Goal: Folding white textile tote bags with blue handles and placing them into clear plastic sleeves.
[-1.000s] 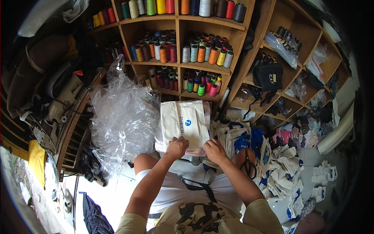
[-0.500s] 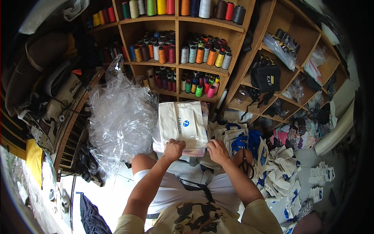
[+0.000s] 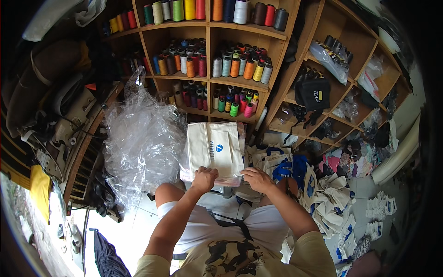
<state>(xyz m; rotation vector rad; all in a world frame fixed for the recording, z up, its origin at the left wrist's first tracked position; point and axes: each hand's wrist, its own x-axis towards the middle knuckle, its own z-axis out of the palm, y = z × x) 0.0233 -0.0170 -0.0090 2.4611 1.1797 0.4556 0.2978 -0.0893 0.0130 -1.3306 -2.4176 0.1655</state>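
Observation:
A folded cream cloth bag [image 3: 197, 143] with a blue round print lies in a clear plastic sleeve [image 3: 226, 180], on top of a small stack in front of my knees. My left hand [image 3: 205, 179] is closed, its curled fingers on the sleeve's near edge at the middle. At the near right corner my right hand [image 3: 256, 179] pinches the sleeve's edge between thumb and fingers. What supports the stack is mostly hidden beneath it.
A big heap of crumpled clear plastic [image 3: 143, 147] stands to the left. Cream and blue cloth bags [image 3: 330, 201] are piled on the right. Behind are wooden shelves [image 3: 175, 31] of thread spools; a sewing machine [image 3: 74, 113] sits at far left.
My right hand has shifted slightly nearer and left along the sleeve's corner. The right forearm now mostly covers the scissors by my right knee. My left hand has barely moved.

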